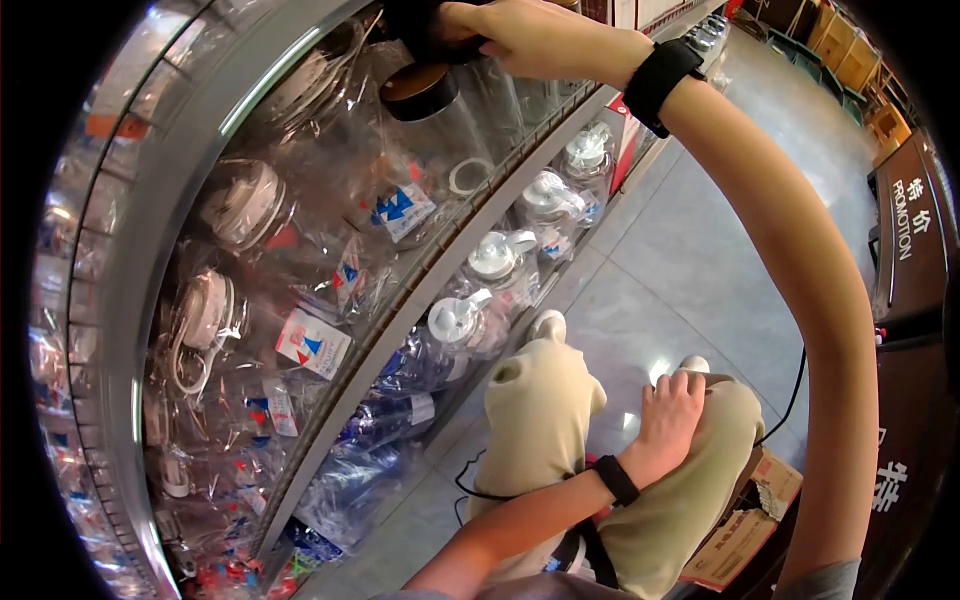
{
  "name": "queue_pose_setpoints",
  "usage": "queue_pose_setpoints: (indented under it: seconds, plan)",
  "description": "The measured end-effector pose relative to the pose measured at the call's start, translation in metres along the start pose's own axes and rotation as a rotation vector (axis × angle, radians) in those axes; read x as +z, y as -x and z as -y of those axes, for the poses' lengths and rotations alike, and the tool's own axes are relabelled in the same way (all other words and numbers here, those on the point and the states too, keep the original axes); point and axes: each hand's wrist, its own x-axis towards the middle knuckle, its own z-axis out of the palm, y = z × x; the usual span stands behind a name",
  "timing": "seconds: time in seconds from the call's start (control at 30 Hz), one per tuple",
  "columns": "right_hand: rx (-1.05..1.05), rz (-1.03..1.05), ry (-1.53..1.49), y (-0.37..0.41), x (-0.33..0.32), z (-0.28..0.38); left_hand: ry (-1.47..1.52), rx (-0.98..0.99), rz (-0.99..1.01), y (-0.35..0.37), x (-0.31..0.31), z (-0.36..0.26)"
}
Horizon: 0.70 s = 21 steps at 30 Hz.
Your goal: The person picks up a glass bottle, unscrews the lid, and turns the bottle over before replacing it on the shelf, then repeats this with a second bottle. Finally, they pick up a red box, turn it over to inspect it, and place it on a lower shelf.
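At the top of the head view, my right hand (490, 32) is closed on a black lid (425, 22), partly cut off by the frame edge. Just below it stands a clear jar (455, 130) with a dark lid (418, 92). My left hand (670, 418) lies with its fingers over my knee (725, 420), holding nothing. Clear plastic-wrapped bottles with pale lids (245, 205) fill the shelf left of the jar, some bearing blue-and-red labels (403, 212).
A metal shelf edge (420, 275) runs diagonally through the view. On the lower shelf stand several bottles with white lids (497, 253). Grey tiled floor (640, 270) lies to the right, with a cardboard box (740, 540) and a dark promotion stand (910, 220).
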Motion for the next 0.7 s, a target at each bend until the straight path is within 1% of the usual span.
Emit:
queue_pose_setpoints:
  seconds: [0.07, 0.17, 0.27, 0.3, 0.33, 0.37, 0.4, 0.43, 0.47, 0.5, 0.53, 0.57, 0.6, 0.63, 0.7]
  plan:
    - [0.026, 0.044, -0.01, -0.001, -0.002, 0.001, 0.014, -0.003, 0.031, -0.001, 0.002, 0.002]
    - [-0.02, -0.011, 0.009, 0.008, 0.0, -0.002, -0.011, -0.017, 0.075, -0.008, 0.006, 0.007]
    - [-0.133, -0.436, -0.078, 0.035, 0.002, -0.007, -0.047, -0.038, 0.173, -0.02, 0.009, 0.007]
    - [-0.016, -0.487, -0.163, 0.052, 0.0, -0.005, -0.06, -0.031, 0.202, -0.027, 0.014, 0.009]
    - [0.099, -0.491, -0.065, 0.074, 0.003, -0.007, -0.073, -0.019, 0.225, -0.037, 0.019, 0.011]
    - [0.139, -0.509, -0.072, 0.1, 0.0, -0.009, -0.045, 0.019, 0.255, -0.045, 0.024, 0.012]
    - [0.317, -0.43, -0.139, 0.13, -0.006, 0.003, -0.02, 0.066, 0.281, -0.055, 0.03, 0.015]
    - [0.422, -0.409, -0.229, 0.162, -0.004, 0.008, 0.018, 0.149, 0.179, -0.061, 0.046, 0.021]
    - [0.466, -0.418, -0.209, 0.197, -0.003, 0.014, 0.06, 0.227, 0.083, -0.065, 0.063, 0.027]
    - [0.64, -0.248, -0.192, 0.23, -0.013, 0.031, 0.063, 0.187, 0.213, -0.084, 0.069, 0.029]
    - [0.66, -0.233, -0.182, 0.264, -0.017, 0.044, 0.063, 0.144, 0.348, -0.103, 0.072, 0.031]
    - [0.68, -0.218, -0.176, 0.296, -0.023, 0.059, 0.035, 0.109, 0.42, -0.118, 0.076, 0.037]
    - [0.76, -0.163, -0.151, 0.322, -0.035, 0.079, 0.001, 0.074, 0.482, -0.133, 0.075, 0.038]
    - [0.84, -0.107, -0.128, 0.347, -0.046, 0.101, -0.022, 0.05, 0.489, -0.138, 0.068, 0.035]
    - [0.977, -0.119, -0.135, 0.398, -0.058, 0.133, -0.071, -0.006, 0.509, -0.136, 0.058, 0.033]
